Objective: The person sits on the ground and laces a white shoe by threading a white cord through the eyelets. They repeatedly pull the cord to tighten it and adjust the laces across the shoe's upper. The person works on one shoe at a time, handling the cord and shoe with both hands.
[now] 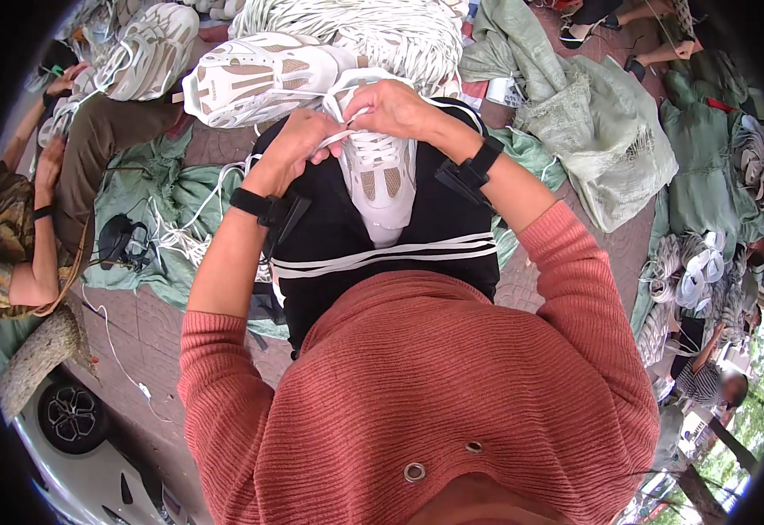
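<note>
Right now, both hands are busy with one white shoe (383,197) that lies on the person's lap, over black pants (312,289). Its toe points back at the person's tummy. The left hand (306,137) has its fingers curled in, pinching a white lace (340,137). The right hand (390,109) is narrow too, with its thumb and finger squeezed together on the lace, just above the shoe's tongue. The hands almost touch.

A green sack (159,171) is spread flat on the ground to the left, with loose white strings (181,241) on it. To the right, a big pale sack (609,131) lies all floppy and wrinkled; you can't see what is in it. A darker green sack (701,166) by the right edge looks fat, and its inside is hidden too.

Just past the lap sits another white and tan shoe (264,79), next to a big heap of white laces (347,24). More shoes (150,52) are piled up at the top left, near another person's hands (49,162).

That white and tan shoe has a bit of tiny writing near its left end. A small white paper (506,92) by the pale sack may have print, too small to read.
</note>
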`<state>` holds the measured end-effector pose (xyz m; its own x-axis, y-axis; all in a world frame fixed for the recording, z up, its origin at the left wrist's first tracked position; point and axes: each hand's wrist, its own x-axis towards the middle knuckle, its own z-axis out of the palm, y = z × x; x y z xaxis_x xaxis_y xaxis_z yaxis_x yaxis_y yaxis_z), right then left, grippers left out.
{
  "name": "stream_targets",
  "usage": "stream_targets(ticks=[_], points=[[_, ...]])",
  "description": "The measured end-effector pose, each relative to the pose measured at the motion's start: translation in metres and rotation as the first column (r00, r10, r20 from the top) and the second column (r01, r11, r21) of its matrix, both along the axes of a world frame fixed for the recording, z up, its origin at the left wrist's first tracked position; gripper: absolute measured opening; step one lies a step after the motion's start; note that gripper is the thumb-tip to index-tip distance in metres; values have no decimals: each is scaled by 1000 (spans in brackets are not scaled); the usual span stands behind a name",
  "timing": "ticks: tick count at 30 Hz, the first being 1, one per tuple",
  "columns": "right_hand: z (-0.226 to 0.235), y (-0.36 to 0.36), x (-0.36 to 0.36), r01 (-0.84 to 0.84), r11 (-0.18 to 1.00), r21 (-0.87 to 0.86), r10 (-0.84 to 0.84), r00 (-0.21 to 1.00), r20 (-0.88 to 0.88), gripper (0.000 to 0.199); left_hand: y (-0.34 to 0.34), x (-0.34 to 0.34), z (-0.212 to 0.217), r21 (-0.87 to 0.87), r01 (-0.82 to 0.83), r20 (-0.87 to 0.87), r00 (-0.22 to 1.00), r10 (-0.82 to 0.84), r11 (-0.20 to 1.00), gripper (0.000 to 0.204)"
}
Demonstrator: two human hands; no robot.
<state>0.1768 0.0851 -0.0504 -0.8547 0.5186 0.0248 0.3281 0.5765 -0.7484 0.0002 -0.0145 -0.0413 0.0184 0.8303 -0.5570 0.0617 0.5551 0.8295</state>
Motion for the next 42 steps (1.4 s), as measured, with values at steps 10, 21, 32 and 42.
stream_targets(ticks=[10, 21, 32, 42], points=[[-7, -1, 2, -55, 998, -7, 55, 996, -64, 18, -23, 5, -12, 127, -27, -91, 995, 39, 992, 19], [-74, 13, -7, -113, 988, -100, 26, 779, -627, 12, 5, -11, -39, 130, 180, -282, 949, -137, 975, 22], [-43, 22, -29, -87, 962, 261, 82, 996, 30, 23, -12, 5, -23, 491, 92, -209, 978, 15, 866, 14], [-8, 45, -4, -220, 546, -808, -196, 904, -379, 20, -25, 3, -3, 525, 603, -811, 568, 139, 600, 20]])
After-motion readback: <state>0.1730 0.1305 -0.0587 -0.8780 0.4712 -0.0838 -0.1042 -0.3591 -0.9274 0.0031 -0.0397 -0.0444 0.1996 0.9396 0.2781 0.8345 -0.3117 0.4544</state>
